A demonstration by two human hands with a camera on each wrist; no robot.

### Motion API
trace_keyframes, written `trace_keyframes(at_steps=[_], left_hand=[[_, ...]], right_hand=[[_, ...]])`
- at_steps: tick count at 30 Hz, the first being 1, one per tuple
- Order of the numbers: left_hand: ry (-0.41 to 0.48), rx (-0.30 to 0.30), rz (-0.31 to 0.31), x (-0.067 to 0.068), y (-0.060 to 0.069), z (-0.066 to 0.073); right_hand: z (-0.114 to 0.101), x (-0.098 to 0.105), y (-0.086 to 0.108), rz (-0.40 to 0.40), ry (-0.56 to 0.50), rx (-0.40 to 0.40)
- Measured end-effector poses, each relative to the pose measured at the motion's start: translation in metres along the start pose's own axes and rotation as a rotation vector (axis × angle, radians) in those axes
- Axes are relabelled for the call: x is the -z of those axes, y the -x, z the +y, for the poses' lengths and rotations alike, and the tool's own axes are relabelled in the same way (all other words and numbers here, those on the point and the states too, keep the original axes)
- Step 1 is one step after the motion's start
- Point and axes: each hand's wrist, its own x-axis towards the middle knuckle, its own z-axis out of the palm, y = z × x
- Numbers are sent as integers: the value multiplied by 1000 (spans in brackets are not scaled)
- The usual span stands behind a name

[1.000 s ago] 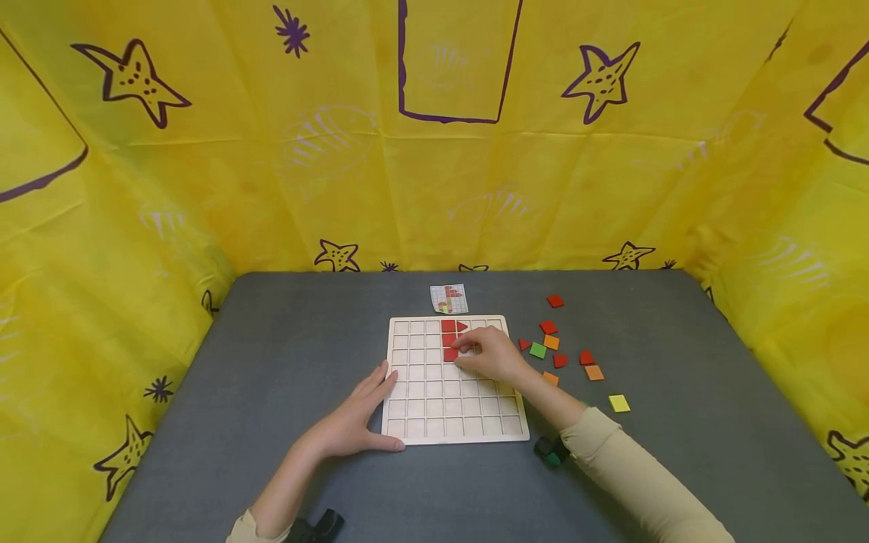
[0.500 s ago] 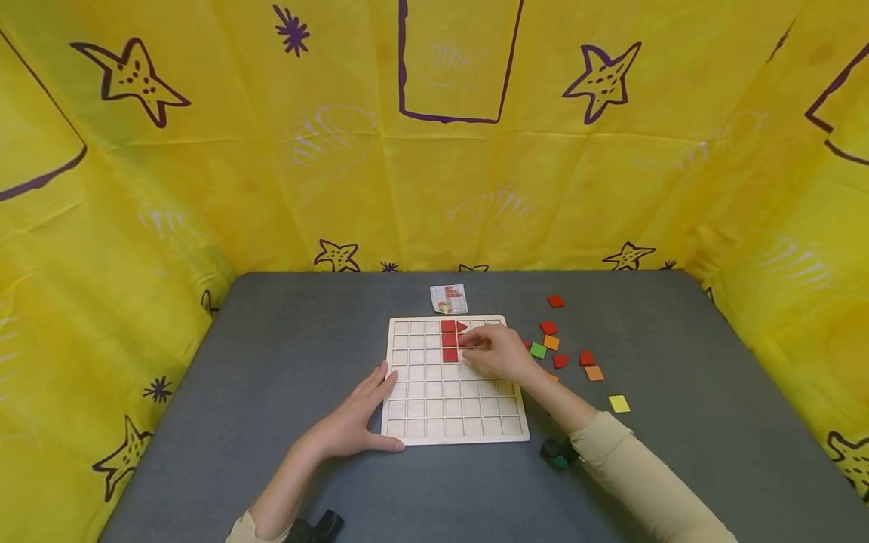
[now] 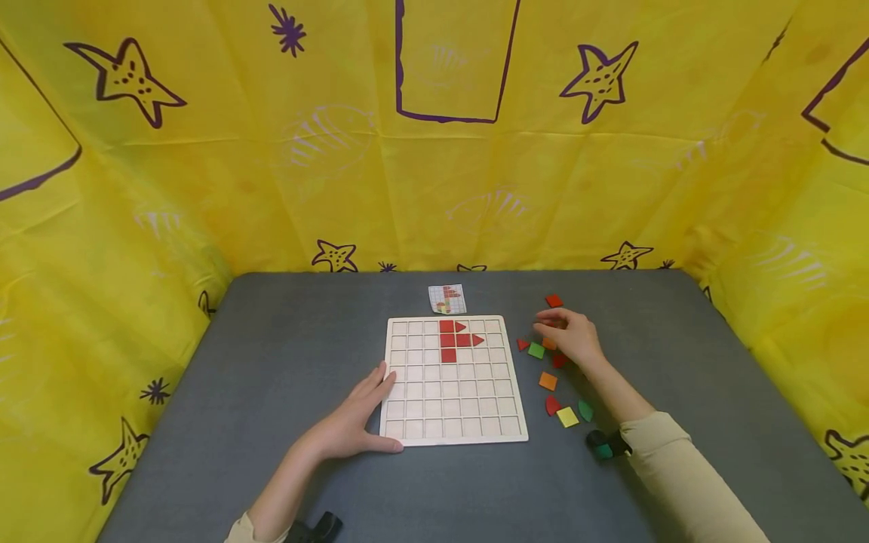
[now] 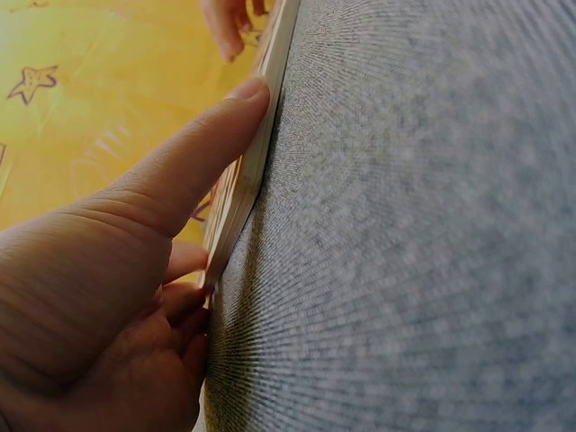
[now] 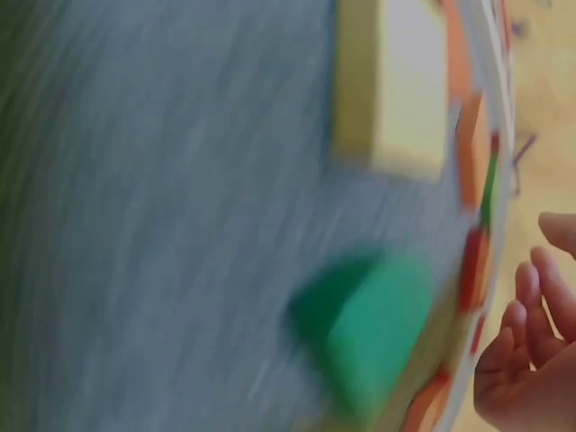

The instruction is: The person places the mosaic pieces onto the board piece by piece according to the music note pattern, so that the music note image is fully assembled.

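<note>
1. The pale grid board (image 3: 451,390) lies flat on the surface (image 3: 305,324). It should prove stiff, light and apt to slide; opposite edges are the best hold.
2. The left hand (image 3: 353,422) spans the board's near-left corner, its grip wide, thumb and fingers at the edges. Its sleeve is cut off by the frame.
3. The right hand (image 3: 573,338) hangs over loose pieces, its grip slightly parted with nothing seen between thumb and fingers. Whether it touches a piece, I cannot tell.
4. The printed card (image 3: 446,299) lies beyond the board, probably flimsy; its pattern is too small to read fully.
5. Square pieces, such as the orange square (image 3: 548,381) and yellow square (image 3: 567,417), look rigid and smooth; pinch opposite sides. Some are partly covered by the right hand.
6. The red triangle (image 3: 523,345) beside the board offers less edge to pinch. The green curved piece (image 3: 585,411) is blurred in the right wrist view.
</note>
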Motion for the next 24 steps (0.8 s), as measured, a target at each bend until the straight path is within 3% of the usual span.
trace_keyframes(at_steps=[7, 24], left_hand=[[-2, 1, -2, 0, 0, 0], [-4, -1, 4, -2, 0, -1]], right_hand=[[17, 13, -1, -3, 104, -28], [10, 9, -3, 27, 188, -70]])
